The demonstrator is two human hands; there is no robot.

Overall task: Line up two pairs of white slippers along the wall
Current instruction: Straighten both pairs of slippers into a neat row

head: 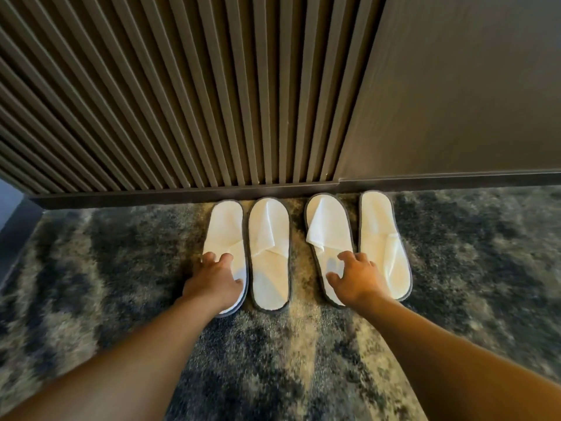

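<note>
Several white slippers with grey edging lie side by side on the carpet, one end against the baseboard [188, 197]. My left hand [214, 282] rests fingers spread on the leftmost slipper [226, 229], next to the second slipper [268, 253]. My right hand [358, 279] hovers with fingers apart over the third slipper [329, 226], which sits tilted. The fourth slipper [384, 238] lies to its right, untouched.
A ribbed brown wall panel [182, 101] rises behind the left pair, and a flat dark panel [455, 101] stands to the right. Mottled grey and beige carpet [303, 344] covers the floor all around.
</note>
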